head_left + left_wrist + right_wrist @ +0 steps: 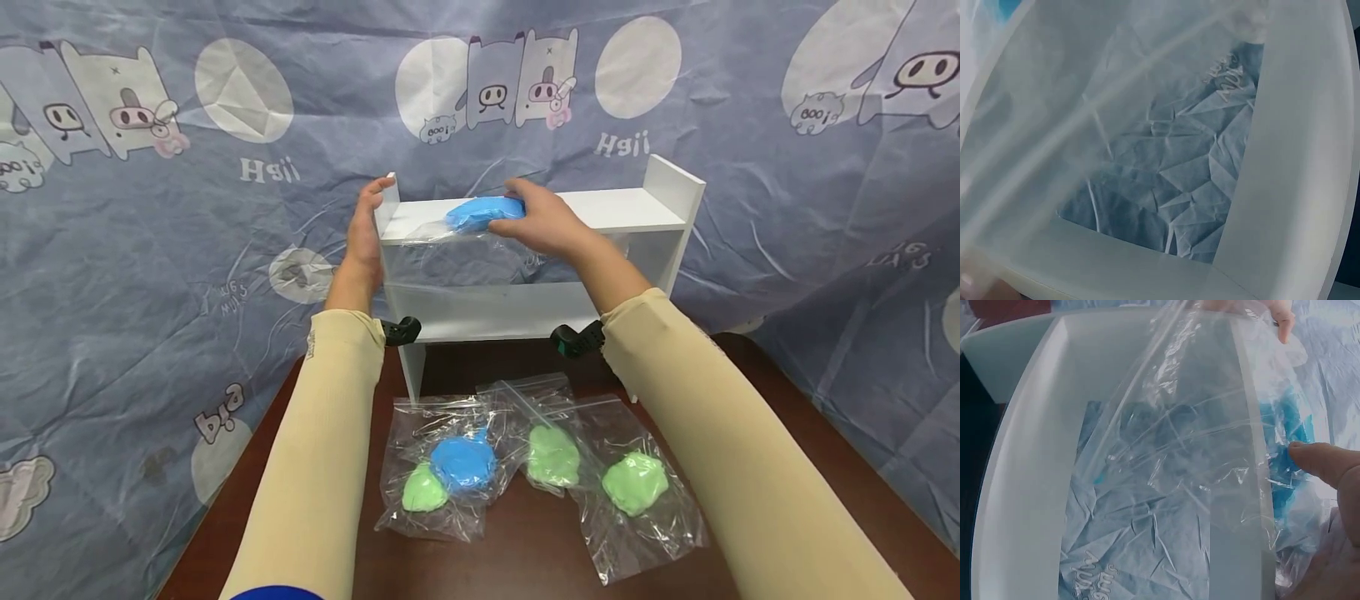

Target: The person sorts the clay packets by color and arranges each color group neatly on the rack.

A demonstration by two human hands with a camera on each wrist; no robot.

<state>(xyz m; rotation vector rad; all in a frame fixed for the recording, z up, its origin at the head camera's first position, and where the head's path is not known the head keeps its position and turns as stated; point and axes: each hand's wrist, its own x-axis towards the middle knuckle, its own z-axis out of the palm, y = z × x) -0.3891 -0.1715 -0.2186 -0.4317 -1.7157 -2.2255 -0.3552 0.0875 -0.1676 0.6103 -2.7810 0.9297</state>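
My right hand (546, 218) grips a clear plastic bag with a blue lump (483, 213), like soft clay, over the upper board of a white shelf (622, 208). In the right wrist view, the thumb (1319, 459) presses on the blue lump (1285, 456). The clear part of the bag (1166, 444) hangs down in front of the shelf's opening and blurs across the left wrist view. At the shelf's left side panel (388, 204), my left hand (365, 233) rests against the outside, fingers pointing up and fingertips at the panel's top.
Several clear zip bags lie on the dark brown table (525, 550) before the shelf. One blue lump (463, 463) and light green lumps (635, 483) show in them. A lower board (495, 312) spans the shelf. Behind hangs a blue cartoon-print cloth (322, 100).
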